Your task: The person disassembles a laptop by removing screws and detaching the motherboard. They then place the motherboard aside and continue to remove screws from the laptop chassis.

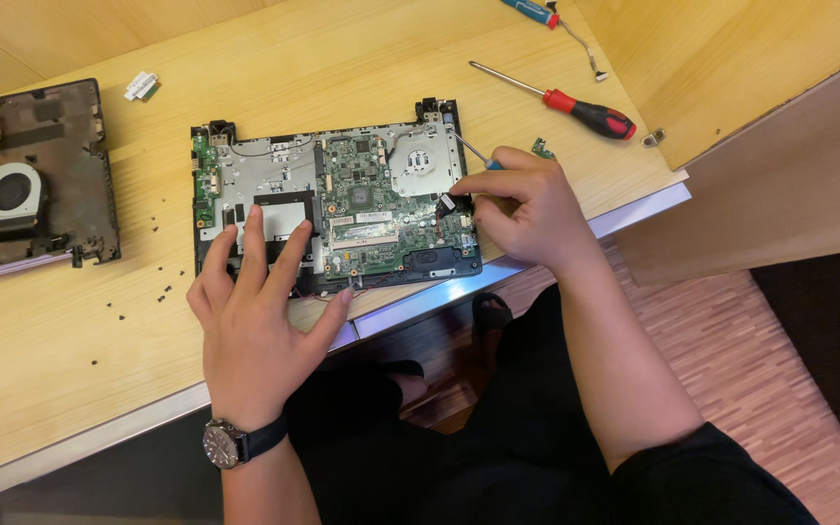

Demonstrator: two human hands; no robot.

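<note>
Head view: opened black laptop base with green circuit board (337, 209) sits centre frame on the pale wooden desk (70, 321). Left hand (255, 301) lies flat, fingers spread, pressing the base's lower left edge. Right hand (522, 204) pinches a thin blue-handled screwdriver (473, 156), tip near a small black part (446, 204) at the board's right side. Risk: tip may slip and scratch the board. Tiny black screws (153, 287) lie scattered left of the base and could be brushed off the desk by the left forearm. Red-handled screwdriver (585, 112) lies upper right.

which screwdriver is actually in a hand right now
The thin blue-handled screwdriver in the right hand, over the opened laptop; the red-and-black-handled screwdriver lies untouched on the table.
</note>
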